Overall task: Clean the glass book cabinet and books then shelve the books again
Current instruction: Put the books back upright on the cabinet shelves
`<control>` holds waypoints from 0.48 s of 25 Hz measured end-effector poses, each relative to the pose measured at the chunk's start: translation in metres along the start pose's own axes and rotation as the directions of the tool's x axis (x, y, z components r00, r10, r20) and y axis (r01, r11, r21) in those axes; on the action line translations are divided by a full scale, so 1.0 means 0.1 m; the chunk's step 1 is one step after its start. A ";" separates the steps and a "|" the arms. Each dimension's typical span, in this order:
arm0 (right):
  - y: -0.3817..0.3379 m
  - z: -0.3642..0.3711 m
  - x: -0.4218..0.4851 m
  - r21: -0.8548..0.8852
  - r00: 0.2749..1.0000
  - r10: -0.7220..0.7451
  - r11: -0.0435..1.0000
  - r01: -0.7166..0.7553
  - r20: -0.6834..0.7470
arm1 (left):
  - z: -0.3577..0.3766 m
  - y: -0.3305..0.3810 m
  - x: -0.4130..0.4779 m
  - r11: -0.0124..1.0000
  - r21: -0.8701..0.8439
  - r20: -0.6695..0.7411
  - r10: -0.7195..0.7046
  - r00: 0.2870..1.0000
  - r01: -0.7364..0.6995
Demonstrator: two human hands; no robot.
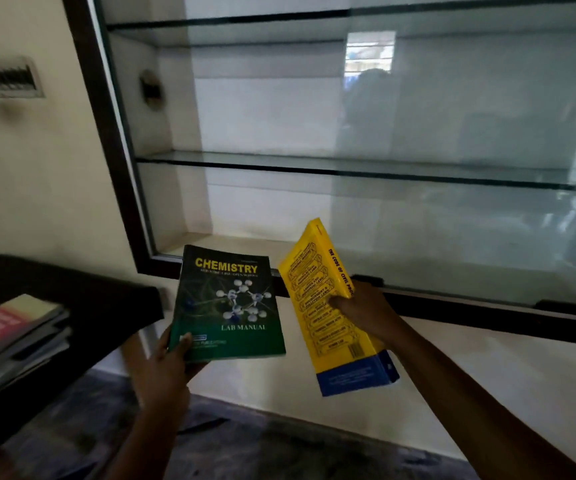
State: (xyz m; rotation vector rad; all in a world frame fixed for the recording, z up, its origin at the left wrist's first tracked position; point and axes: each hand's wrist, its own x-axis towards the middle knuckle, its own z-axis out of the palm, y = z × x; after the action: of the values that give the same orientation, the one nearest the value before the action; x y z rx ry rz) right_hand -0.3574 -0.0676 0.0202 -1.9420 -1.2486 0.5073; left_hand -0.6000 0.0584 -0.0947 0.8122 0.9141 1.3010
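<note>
My left hand (167, 367) grips the lower left corner of a green book (231, 303) titled Chemistry Lab Manual, cover facing up. A thick yellow book (317, 289) with a blue lower end is held by my right hand (362, 311), thumb on its cover and fingers behind the spine, the book tilted upright. Both books hang in front of the glass book cabinet (113, 140), whose dark frame holds bare glass shelves (314, 164). The left part of the cabinet front looks uncovered, and a glass pane (452, 220) with reflections covers the right part.
A black tray or shelf (71, 296) at the left holds a stack of several books (9, 327). A white ledge (470, 358) runs below the cabinet. The floor below is dark and mottled. A switch plate (2, 77) is on the cream wall at the left.
</note>
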 end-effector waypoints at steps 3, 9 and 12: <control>-0.27 0.27 0.52 -0.119 0.999 -0.038 0.992 0.039 0.010 | 0.00 0.10 0.61 0.995 -0.099 0.004 -0.023 1.000 0.023; -0.82 0.86 1.68 -0.261 0.999 -0.034 0.965 0.023 -0.038 | 0.10 0.24 2.18 0.962 -0.192 -0.040 -0.204 0.978 0.193; -1.05 1.06 2.17 -0.366 0.998 -0.042 0.930 0.019 -0.054 | 0.19 0.23 2.70 0.950 -0.225 -0.022 -0.227 0.974 0.216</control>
State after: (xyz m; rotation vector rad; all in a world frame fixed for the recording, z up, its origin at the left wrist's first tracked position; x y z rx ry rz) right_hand -0.3948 0.1914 0.0493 -2.2218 -1.4082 0.2043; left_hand -0.5826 0.3291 -0.0926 0.4919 0.8537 1.2027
